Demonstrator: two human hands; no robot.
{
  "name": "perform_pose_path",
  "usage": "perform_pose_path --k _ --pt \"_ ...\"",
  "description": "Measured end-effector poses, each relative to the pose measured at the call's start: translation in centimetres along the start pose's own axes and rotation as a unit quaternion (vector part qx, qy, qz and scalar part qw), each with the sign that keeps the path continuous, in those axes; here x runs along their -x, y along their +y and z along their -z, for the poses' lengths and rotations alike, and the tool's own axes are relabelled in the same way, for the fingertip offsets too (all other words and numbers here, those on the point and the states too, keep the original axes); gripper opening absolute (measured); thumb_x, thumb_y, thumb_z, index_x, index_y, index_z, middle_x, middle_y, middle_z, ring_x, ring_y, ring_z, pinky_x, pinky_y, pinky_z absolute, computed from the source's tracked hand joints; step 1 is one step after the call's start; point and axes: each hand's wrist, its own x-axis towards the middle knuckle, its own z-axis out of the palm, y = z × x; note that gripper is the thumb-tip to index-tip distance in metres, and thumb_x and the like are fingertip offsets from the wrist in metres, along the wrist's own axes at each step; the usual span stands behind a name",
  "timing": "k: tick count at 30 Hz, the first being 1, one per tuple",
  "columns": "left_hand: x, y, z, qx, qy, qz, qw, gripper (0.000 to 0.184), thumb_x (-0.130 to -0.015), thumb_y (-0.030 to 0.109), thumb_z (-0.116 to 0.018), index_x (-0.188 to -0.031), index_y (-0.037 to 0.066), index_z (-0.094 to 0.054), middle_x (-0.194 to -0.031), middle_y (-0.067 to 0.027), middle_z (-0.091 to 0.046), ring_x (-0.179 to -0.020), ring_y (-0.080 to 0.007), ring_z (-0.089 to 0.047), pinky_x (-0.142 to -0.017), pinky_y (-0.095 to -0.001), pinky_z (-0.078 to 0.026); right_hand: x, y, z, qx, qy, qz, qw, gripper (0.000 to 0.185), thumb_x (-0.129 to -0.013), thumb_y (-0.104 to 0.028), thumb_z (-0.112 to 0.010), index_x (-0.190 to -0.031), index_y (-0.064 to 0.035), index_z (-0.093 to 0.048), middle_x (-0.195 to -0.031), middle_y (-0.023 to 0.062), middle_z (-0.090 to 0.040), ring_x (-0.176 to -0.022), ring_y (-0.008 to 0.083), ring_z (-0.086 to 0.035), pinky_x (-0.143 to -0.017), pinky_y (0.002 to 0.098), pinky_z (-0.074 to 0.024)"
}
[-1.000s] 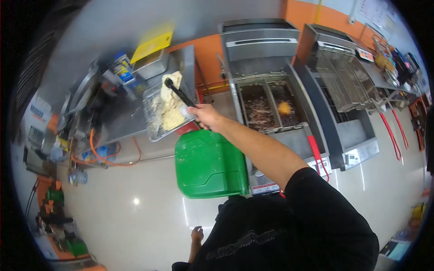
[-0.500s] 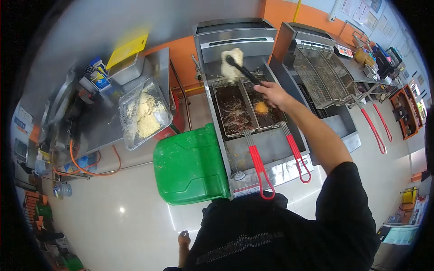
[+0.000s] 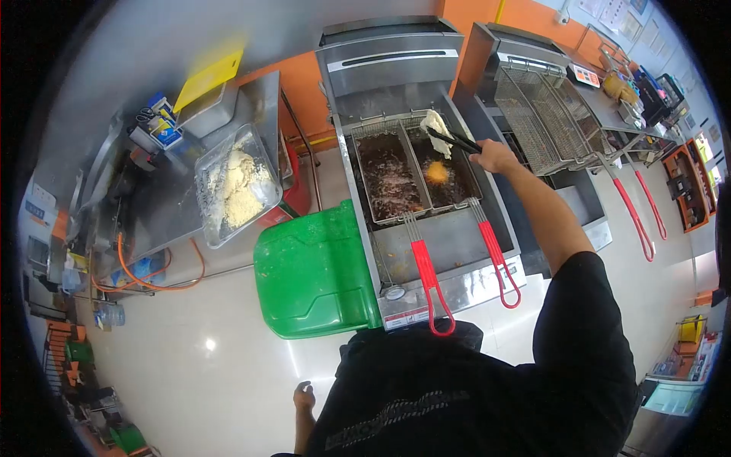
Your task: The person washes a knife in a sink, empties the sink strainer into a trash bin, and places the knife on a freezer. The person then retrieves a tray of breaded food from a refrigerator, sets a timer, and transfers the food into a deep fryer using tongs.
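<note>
Probably soft and light, the coated piece (image 3: 437,132) hangs over the right fryer basket (image 3: 455,204), best pinched mid-body to spare its fragile coating. The right hand (image 3: 496,156) grips black tongs (image 3: 458,140) holding it; the left hand's (image 3: 304,396) closure is unclear.

Right hand (image 3: 495,156) hides rear of tongs (image 3: 458,142) from me | wall sheets (image 3: 613,14) too small to read | black shirt (image 3: 487,404) cut by bottom edge

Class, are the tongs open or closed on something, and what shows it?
Closed on a pale coated piece: it hangs from the tips of the tongs over the fryer, with the right hand gripping them.
</note>
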Motion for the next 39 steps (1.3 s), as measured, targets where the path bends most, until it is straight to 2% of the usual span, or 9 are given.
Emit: perform_pose_path --k 6,11,14,17,23,26,30,33,39 --pt "2.6 -1.5 0.4 0.001 0.02 -0.007 1.0 0.024 -0.08 0.018 -0.058 -0.1 0.008 -0.065 -0.103 -0.0162 -0.065 -0.1 -0.0305 -0.06 -0.088 -0.0372 -0.046 0.2 -2.8 0.9 0.138 0.025 0.032 0.99 0.041 -0.082 -0.037 -0.06 -0.112 -0.0087 -0.061 -0.112 0.016 -0.062 -0.106 0.0299 -0.059 -0.089 0.0411 -0.0468" --pt "4.9 -2.3 -0.2 -0.012 0.024 0.017 0.999 0.023 -0.08 0.02 -0.059 -0.099 0.009 -0.065 -0.104 -0.0164 -0.064 -0.102 -0.0308 -0.06 -0.089 -0.0369 -0.046 -1.2 -3.7 0.8 0.243 0.046 0.084 0.965 0.03 -0.082 -0.026 -0.06 -0.106 -0.0102 -0.063 -0.107 0.0115 -0.065 -0.099 0.026 -0.063 -0.082 0.0371 -0.0503" --pt "5.4 -2.9 -0.8 -0.009 0.024 0.025 0.999 0.023 -0.081 0.021 -0.059 -0.099 0.009 -0.066 -0.105 -0.0165 -0.064 -0.102 -0.0312 -0.059 -0.089 -0.0374 -0.045 -2.1 -3.7 0.5 0.321 0.048 0.1 0.941 0.029 -0.082 -0.022 -0.058 -0.109 -0.011 -0.061 -0.104 0.0089 -0.066 -0.098 0.0244 -0.063 -0.081 0.0359 -0.0507" --pt "5.3 -3.4 -1.4 -0.007 0.023 0.016 1.0 0.022 -0.081 0.021 -0.059 -0.098 0.009 -0.066 -0.103 -0.0167 -0.064 -0.101 -0.0318 -0.06 -0.089 -0.0381 -0.046 -2.4 -3.3 1.0 0.339 0.052 0.129 0.93 0.04 -0.077 -0.023 -0.064 -0.115 -0.0116 -0.057 -0.1 0.0113 -0.066 -0.093 0.0269 -0.064 -0.078 0.0378 -0.0513" --pt "3.9 -1.9 -1.2 -0.013 0.013 -0.019 1.0 0.02 -0.081 0.022 -0.06 -0.096 0.01 -0.067 -0.098 -0.0166 -0.065 -0.095 -0.0328 -0.061 -0.085 -0.0392 -0.047 -1.9 -2.5 2.9 0.383 0.082 0.134 0.91 0.056 -0.076 -0.031 -0.067 -0.124 -0.0104 -0.048 -0.094 0.0094 -0.066 -0.089 0.026 -0.064 -0.075 0.0361 -0.0513" --pt "2.9 -1.0 -1.3 -0.04 0.018 -0.003 0.999 0.021 -0.081 0.023 -0.06 -0.096 0.011 -0.067 -0.098 -0.0164 -0.066 -0.095 -0.0333 -0.061 -0.085 -0.0396 -0.047 -0.5 -2.8 4.3 0.371 0.09 0.097 0.919 0.061 -0.075 -0.037 -0.069 -0.125 -0.0089 -0.047 -0.097 0.0107 -0.065 -0.093 0.0259 -0.063 -0.076 0.0369 -0.0507" --pt "1.0 -1.3 -1.8 -0.002 0.005 -0.006 1.0 0.021 -0.08 0.024 -0.06 -0.097 0.013 -0.067 -0.098 -0.0163 -0.066 -0.095 -0.0332 -0.061 -0.085 -0.0399 -0.047 1.4 -2.7 6.3 0.367 0.094 0.086 0.921 0.063 -0.076 -0.04 -0.068 -0.126 -0.0092 -0.045 -0.102 0.0122 -0.063 -0.099 0.0262 -0.061 -0.079 0.0376 -0.0498" --pt "0.5 -0.9 -1.9 0.005 -0.01 0.039 0.999 0.022 -0.08 0.025 -0.06 -0.096 0.013 -0.067 -0.099 -0.016 -0.066 -0.095 -0.0331 -0.061 -0.085 -0.0401 -0.047 3.7 -3.4 8.0 0.347 0.09 0.073 0.931 0.061 -0.077 -0.04 -0.068 -0.125 -0.0091 -0.045 -0.104 0.0129 -0.063 -0.101 0.0269 -0.06 -0.08 0.0382 -0.0497" --pt "-0.1 -2.1 -2.9 -0.021 0.023 -0.047 0.998 0.021 -0.079 0.024 -0.06 -0.095 0.012 -0.066 -0.099 -0.0154 -0.065 -0.095 -0.0332 -0.061 -0.085 -0.0405 -0.048 5.2 -3.8 8.4 0.337 0.101 0.059 0.934 0.056 -0.077 -0.039 -0.068 -0.12 -0.0095 -0.048 -0.103 0.0142 -0.063 -0.098 0.0289 -0.061 -0.08 0.039 -0.0505"
